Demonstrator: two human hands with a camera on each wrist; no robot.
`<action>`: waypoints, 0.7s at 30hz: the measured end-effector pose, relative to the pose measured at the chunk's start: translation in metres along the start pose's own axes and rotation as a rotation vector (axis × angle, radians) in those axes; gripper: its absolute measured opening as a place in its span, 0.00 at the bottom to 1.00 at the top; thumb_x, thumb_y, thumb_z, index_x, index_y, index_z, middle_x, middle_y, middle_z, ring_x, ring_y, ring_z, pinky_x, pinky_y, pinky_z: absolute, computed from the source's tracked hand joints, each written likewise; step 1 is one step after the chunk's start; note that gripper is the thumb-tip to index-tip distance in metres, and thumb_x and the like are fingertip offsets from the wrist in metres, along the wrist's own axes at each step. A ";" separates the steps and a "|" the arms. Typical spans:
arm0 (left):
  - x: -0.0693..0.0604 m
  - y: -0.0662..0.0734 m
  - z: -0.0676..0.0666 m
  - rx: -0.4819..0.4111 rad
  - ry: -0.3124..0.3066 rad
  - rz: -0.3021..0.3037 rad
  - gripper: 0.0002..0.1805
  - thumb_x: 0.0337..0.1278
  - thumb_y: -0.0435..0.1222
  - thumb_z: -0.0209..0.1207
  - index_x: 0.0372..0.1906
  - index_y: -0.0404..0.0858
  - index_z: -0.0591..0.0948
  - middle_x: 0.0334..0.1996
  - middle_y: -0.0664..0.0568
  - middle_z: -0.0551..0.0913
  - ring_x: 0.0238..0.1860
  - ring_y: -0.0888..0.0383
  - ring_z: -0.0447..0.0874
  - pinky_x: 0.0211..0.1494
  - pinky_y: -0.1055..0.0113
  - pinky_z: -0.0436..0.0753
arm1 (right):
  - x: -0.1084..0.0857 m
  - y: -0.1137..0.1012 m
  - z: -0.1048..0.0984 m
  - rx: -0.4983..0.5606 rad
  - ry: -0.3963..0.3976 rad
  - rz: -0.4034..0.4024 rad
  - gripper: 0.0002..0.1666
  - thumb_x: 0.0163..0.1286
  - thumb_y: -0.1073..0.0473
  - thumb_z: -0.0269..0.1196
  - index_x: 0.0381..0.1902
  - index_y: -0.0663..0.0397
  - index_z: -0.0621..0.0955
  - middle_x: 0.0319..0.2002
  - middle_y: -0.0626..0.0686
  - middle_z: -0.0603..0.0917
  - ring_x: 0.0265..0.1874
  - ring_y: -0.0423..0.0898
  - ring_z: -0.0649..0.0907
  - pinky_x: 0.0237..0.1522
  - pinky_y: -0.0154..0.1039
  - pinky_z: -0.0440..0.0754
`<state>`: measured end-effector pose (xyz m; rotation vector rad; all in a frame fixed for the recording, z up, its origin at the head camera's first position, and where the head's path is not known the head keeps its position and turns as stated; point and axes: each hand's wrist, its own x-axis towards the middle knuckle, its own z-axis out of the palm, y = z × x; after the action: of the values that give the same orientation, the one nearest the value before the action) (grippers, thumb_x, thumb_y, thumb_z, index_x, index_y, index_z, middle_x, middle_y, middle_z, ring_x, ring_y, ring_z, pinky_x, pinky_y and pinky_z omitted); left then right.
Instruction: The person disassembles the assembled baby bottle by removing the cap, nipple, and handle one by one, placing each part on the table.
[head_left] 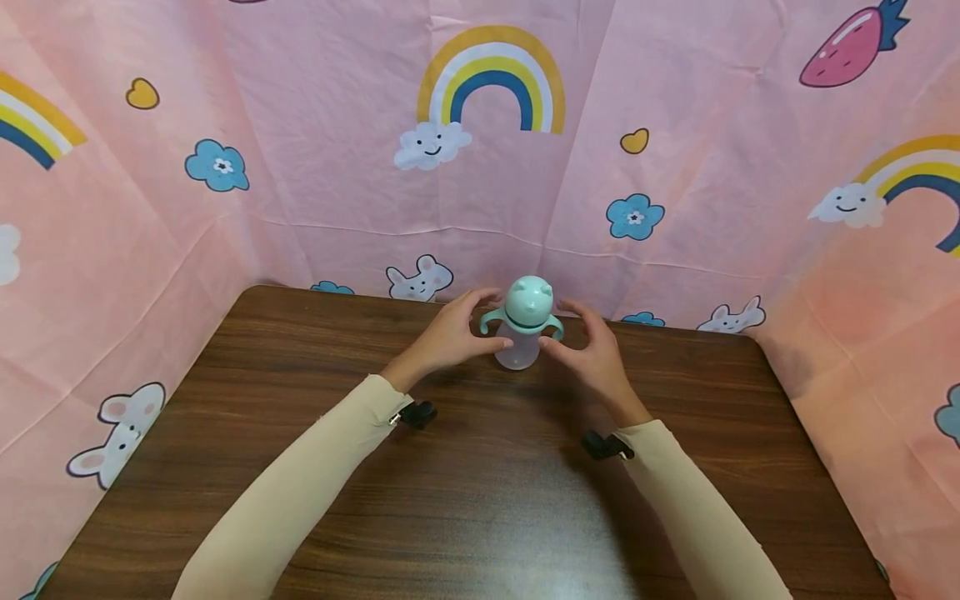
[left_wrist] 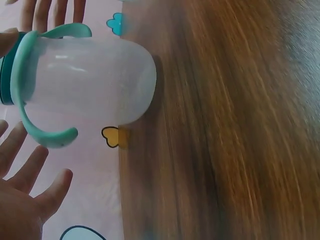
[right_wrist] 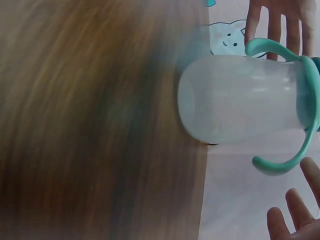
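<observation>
A bottle with a frosted clear body [head_left: 517, 350], a mint-green domed lid [head_left: 529, 302] and two side handles stands upright near the table's back edge. My left hand [head_left: 450, 333] is at its left side, thumb in front, fingers extended; my right hand [head_left: 592, 350] mirrors it on the right. The left wrist view shows the bottle [left_wrist: 95, 80] sideways, with left-hand fingers [left_wrist: 35, 170] spread beside one handle. Spread right-hand fingers [right_wrist: 295, 205] are near a handle of the bottle [right_wrist: 240, 97] in the right wrist view. Whether either hand touches it, I cannot tell.
The dark wood table [head_left: 480, 500] extends toward me and to both sides. Pink cloth [head_left: 337, 125] printed with rainbows, flowers and animals hangs behind the table and along its left and right sides. Small black devices [head_left: 417, 414] are at both sleeve cuffs.
</observation>
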<state>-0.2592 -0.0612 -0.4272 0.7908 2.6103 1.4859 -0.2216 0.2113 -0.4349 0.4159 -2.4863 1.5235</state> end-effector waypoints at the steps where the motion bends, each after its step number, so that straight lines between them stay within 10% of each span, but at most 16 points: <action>1: 0.001 0.000 0.001 -0.011 0.002 0.009 0.48 0.62 0.43 0.80 0.81 0.33 0.69 0.76 0.41 0.76 0.76 0.42 0.74 0.77 0.43 0.74 | 0.001 -0.001 0.001 0.002 0.004 -0.001 0.42 0.72 0.56 0.77 0.78 0.58 0.74 0.74 0.58 0.77 0.77 0.59 0.71 0.78 0.71 0.62; 21: 0.018 0.000 0.019 -0.095 0.001 0.000 0.47 0.63 0.40 0.79 0.82 0.35 0.69 0.75 0.40 0.75 0.75 0.41 0.76 0.72 0.50 0.81 | 0.019 -0.010 0.021 0.110 0.021 0.001 0.42 0.70 0.62 0.79 0.78 0.59 0.75 0.73 0.61 0.76 0.71 0.63 0.79 0.69 0.62 0.79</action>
<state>-0.2701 -0.0384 -0.4337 0.7807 2.5184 1.5966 -0.2368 0.1853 -0.4304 0.4135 -2.3957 1.6612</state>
